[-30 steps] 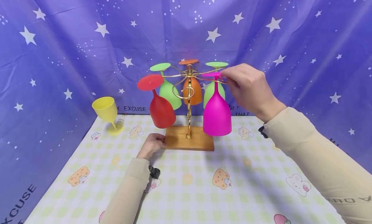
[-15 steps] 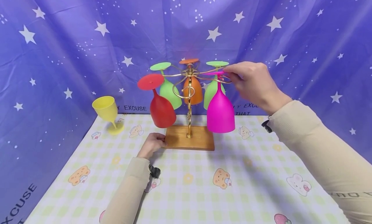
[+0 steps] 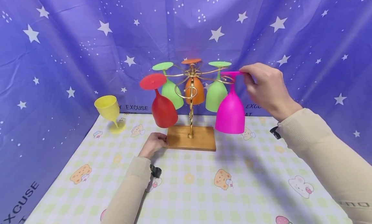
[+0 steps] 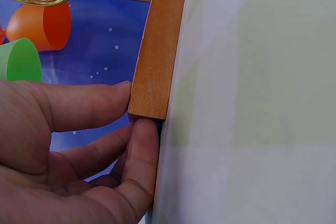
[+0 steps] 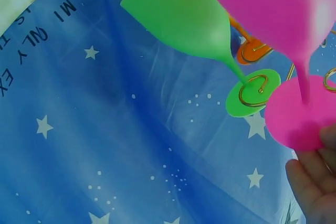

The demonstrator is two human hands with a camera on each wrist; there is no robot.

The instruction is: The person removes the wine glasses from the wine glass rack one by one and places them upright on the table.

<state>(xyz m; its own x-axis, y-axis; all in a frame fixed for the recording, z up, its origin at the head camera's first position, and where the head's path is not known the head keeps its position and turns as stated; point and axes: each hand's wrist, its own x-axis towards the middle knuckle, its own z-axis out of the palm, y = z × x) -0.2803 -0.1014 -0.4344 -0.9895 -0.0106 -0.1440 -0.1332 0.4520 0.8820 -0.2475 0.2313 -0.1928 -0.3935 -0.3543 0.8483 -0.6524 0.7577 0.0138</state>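
My right hand (image 3: 265, 85) pinches the round foot of a magenta plastic goblet (image 3: 230, 116), which hangs upside down. In the right wrist view, the goblet's stem stands apart from a gold wire loop (image 5: 330, 80) at the right edge. The gold-wire glass rack (image 3: 191, 114) rises from a wooden base (image 3: 200, 143). At the base's left end, my left hand (image 3: 152, 145) grips it; in the left wrist view, thumb and fingers touch its corner. On the rack hang a red goblet (image 3: 164, 111), an orange goblet (image 3: 194, 91) and two green goblets (image 3: 216, 96), all bowl down.
A yellow goblet (image 3: 107, 107) stands upright on the table's back left. Below lies a checked tablecloth (image 3: 189, 198) with cartoon prints. Behind and beside the table hangs a blue star-patterned curtain (image 3: 180, 33). One front loop (image 3: 186, 92) of the rack holds no goblet.
My right hand has moved right with the magenta goblet, away from the rack's centre. My left hand stays on the base, and the other goblets hang as before.
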